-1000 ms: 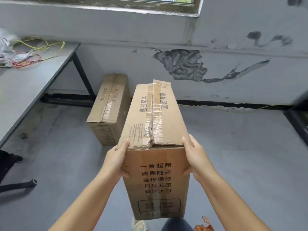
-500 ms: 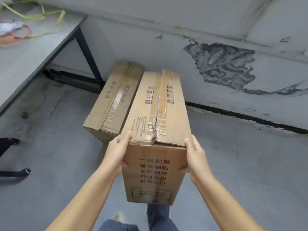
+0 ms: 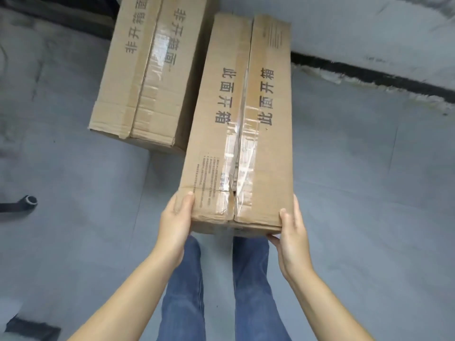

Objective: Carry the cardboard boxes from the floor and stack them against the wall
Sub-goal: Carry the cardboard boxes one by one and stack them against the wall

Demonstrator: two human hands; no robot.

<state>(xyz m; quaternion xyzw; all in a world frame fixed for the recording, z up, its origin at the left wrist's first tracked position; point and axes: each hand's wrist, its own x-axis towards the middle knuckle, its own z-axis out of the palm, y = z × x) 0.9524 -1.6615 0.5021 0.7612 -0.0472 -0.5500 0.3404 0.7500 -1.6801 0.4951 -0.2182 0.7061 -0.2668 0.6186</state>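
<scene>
Two cardboard boxes, both long and taped along the top seam. One, the carried box, held at its near end: left hand and right hand grip opposite corners, thumbs on top. One, the floor box, lies on the grey floor just left of it, near the wall.

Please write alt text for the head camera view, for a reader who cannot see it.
Two bare hands, left hand and right hand, grip the near end of a long taped cardboard box. A second cardboard box lies on the grey floor to its left, near the wall.
</scene>
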